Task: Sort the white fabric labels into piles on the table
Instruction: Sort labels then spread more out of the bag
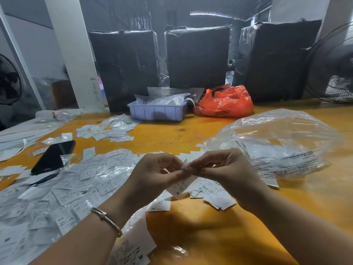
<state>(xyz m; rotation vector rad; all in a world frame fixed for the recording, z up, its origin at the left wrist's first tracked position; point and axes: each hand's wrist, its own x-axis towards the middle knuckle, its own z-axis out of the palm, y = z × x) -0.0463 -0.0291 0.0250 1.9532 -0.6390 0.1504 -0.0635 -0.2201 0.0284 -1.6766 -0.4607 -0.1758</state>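
Centre of frame: your left hand (158,173) and right hand (219,167) meet, both pinching one label (180,185) above the table (191,236). Read its size letter, then drop it on the matching pile.

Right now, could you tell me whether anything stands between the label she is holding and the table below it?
Nothing visible does: both hands, left hand and right hand, pinch the label just above scattered labels on the table.

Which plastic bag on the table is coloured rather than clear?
The red bag, crumpled beside the lilac tray at the table's far edge; the large bag near the right is clear.
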